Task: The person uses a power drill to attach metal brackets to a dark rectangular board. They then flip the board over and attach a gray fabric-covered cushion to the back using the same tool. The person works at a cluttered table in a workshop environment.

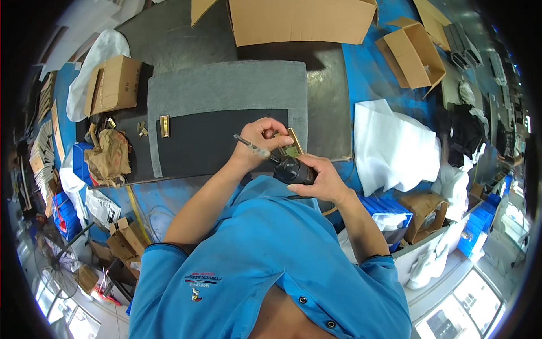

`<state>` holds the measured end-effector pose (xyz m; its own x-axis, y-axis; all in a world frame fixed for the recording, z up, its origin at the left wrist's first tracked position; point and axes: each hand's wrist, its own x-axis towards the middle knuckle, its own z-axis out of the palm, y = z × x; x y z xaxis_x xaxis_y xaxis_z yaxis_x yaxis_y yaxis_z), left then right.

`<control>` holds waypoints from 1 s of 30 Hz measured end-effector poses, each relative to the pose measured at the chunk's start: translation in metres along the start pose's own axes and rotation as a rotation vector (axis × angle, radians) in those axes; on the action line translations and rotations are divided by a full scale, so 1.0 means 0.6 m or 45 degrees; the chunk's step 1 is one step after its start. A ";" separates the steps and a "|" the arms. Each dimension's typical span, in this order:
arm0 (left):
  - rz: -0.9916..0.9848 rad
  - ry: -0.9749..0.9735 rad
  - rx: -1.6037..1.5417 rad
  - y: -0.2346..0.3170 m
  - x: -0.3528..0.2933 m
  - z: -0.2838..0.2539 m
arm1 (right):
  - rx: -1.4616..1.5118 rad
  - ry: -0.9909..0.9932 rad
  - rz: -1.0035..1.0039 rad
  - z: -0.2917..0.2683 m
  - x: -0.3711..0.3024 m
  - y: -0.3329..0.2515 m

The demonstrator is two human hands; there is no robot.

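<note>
A dark, smooth surface (pixel 333 101) stretches beyond both grips, its far right part showing a dull sheen. Beneath and beside it, to the right of the grips, blue sheeting (pixel 367 68) shows scuffs and pale marks. On the surface, just beyond the left grip (pixel 258 140), lies a fuzzy grey mat (pixel 226 85) with rounded far corners and a flat black panel (pixel 214 141) set into its near part.

The left grip has its fingertips together on a shiny, gold-coloured metal piece (pixel 294 142), rectangular in outline, held above the near edge of the mat. The right grip (pixel 324 179) is clamped around a black, rounded tool (pixel 294 171), just below that piece; a thin shaft (pixel 252 146) slants across the left wrist.

Left of the left grip, a similar small metal plate (pixel 165 126) rests on the panel, with loose metal bits (pixel 143 130) farther left. Beyond these stands a cardboard box (pixel 116 85), nearer a crumpled brown bag (pixel 110 155). Straight beyond the grips sits a large carton (pixel 305 22); right of them spreads a creased, soft white sheet (pixel 389 150).
</note>
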<state>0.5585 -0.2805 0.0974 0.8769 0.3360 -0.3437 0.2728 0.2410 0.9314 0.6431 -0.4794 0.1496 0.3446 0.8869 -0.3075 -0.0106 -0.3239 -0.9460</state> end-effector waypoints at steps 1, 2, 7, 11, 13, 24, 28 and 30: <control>0.064 0.043 0.012 0.000 0.004 0.010 | 0.010 -0.037 -0.003 -0.013 0.001 0.004; -0.002 0.044 -0.030 0.000 0.007 0.017 | 0.050 -0.036 -0.010 -0.023 0.003 0.007; -0.267 -0.076 -0.358 -0.052 0.001 0.036 | 0.223 -0.109 0.091 -0.056 0.020 0.001; -0.417 0.072 -0.347 -0.054 0.002 0.032 | 0.009 -0.027 0.222 -0.071 0.027 -0.006; -0.082 0.285 -0.158 -0.073 0.016 0.021 | -0.155 0.183 0.108 -0.076 0.020 -0.015; -0.172 0.208 0.453 -0.084 -0.013 -0.073 | -0.780 -0.076 0.471 -0.053 0.030 -0.079; -0.161 0.199 0.417 -0.096 -0.014 -0.082 | -0.797 -0.093 0.513 -0.042 0.036 -0.088; -0.151 0.198 0.385 -0.107 -0.013 -0.085 | -0.812 -0.097 0.528 -0.038 0.038 -0.090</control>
<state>0.5140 -0.2521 0.0343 0.7677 0.4622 -0.4438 0.4941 0.0138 0.8693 0.6731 -0.4492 0.1962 0.3646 0.6639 -0.6529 0.4267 -0.7423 -0.5166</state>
